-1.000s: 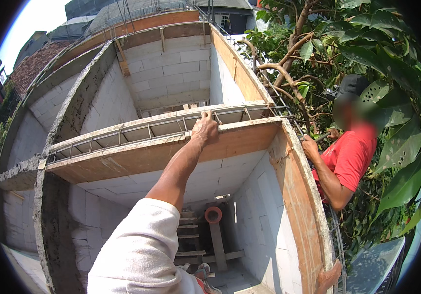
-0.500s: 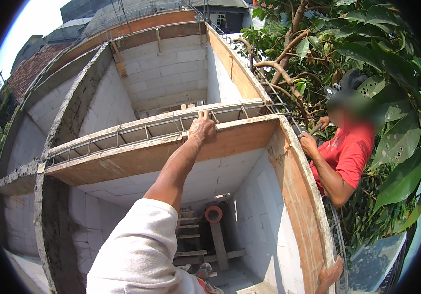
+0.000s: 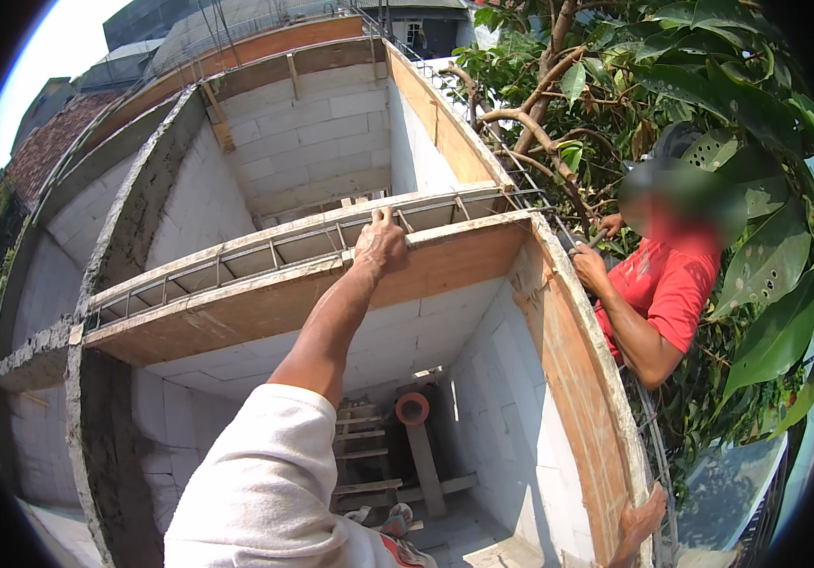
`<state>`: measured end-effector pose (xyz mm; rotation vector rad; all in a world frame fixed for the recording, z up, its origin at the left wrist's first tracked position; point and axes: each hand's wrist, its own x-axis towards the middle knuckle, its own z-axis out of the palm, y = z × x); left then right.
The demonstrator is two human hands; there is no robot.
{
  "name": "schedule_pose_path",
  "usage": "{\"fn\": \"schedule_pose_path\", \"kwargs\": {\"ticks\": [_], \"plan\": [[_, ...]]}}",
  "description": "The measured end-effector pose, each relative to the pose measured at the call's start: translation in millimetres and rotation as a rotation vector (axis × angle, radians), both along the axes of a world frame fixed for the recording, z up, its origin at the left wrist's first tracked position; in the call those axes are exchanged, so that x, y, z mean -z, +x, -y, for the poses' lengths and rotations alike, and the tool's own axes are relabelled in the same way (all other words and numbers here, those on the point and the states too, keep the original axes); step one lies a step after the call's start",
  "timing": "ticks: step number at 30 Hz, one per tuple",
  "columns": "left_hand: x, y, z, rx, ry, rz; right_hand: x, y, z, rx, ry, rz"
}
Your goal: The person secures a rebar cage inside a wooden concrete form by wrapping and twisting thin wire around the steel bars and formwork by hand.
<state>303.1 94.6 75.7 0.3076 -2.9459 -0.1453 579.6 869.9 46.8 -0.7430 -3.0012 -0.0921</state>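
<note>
My left hand (image 3: 381, 240), at the end of a white-sleeved arm, grips the near plywood formwork board (image 3: 331, 293) of a long beam mould. Its fingers curl over the top edge, beside the steel rebar cage (image 3: 274, 256) lying in the mould. At the lower right, my right hand (image 3: 642, 521) is wrapped over the top edge of the right-hand formwork board (image 3: 572, 379). Outside that board a co-worker in a red shirt (image 3: 658, 293) holds a dark bar-like tool (image 3: 598, 239) by the rebar near the mould's corner.
Below me opens a deep space between white block walls (image 3: 497, 388), with a wooden ladder (image 3: 364, 454) and an orange-red pipe end (image 3: 412, 409). A rough concrete beam (image 3: 132, 227) runs along the left. Branches and large leaves (image 3: 776, 256) crowd the right side.
The view has shifted slightly, so the mould sits a little higher and further left. Both my hands keep their hold on the boards. The co-worker's hands stay around the bar-like tool.
</note>
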Motion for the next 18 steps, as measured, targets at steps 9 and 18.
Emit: {"fn": "schedule_pose_path", "kwargs": {"ticks": [9, 18], "plan": [[3.9, -4.7, -0.1, -0.01, -0.004, -0.001, 17.0, 5.6, -24.5, -0.135, 0.039, -0.081], [0.5, -0.4, 3.4, 0.015, -0.043, -0.002, 21.6, 6.6, -22.1, -0.18, 0.043, -0.123]]}}
